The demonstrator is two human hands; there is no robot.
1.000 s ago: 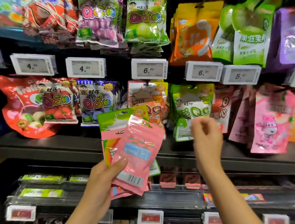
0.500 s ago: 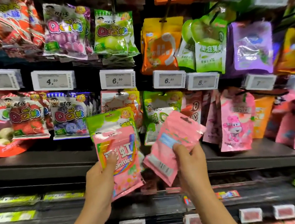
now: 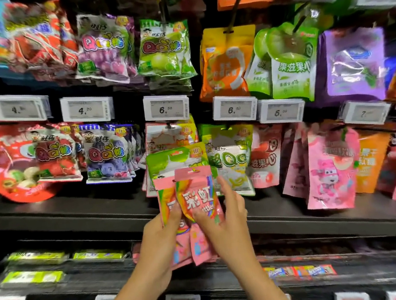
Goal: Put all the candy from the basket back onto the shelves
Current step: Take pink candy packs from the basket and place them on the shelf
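Note:
Both hands are raised in front of a candy shelf (image 3: 80, 212). My left hand (image 3: 161, 238) grips a fan of candy bags: a pink Skittles bag (image 3: 167, 200) in front and a green bag (image 3: 168, 160) behind it. My right hand (image 3: 225, 223) pinches a second pink Skittles bag (image 3: 197, 194), front side facing me, overlapping the left hand's bags. Its thumb presses the bag's front and the index finger points up along its right edge. No basket is in view.
Hanging candy bags fill the pegs: red and purple QQ bags (image 3: 105, 155) at left, green QQ bags (image 3: 230, 158) behind my hands, pink bags (image 3: 330, 169) at right. White price tags (image 3: 166, 107) line the rails. Lower shelves hold small packs (image 3: 302, 271).
My right hand took a pink bag from the left hand's stack, turned it front side out and brought it back against the left hand's bags. The view drifted right and up.

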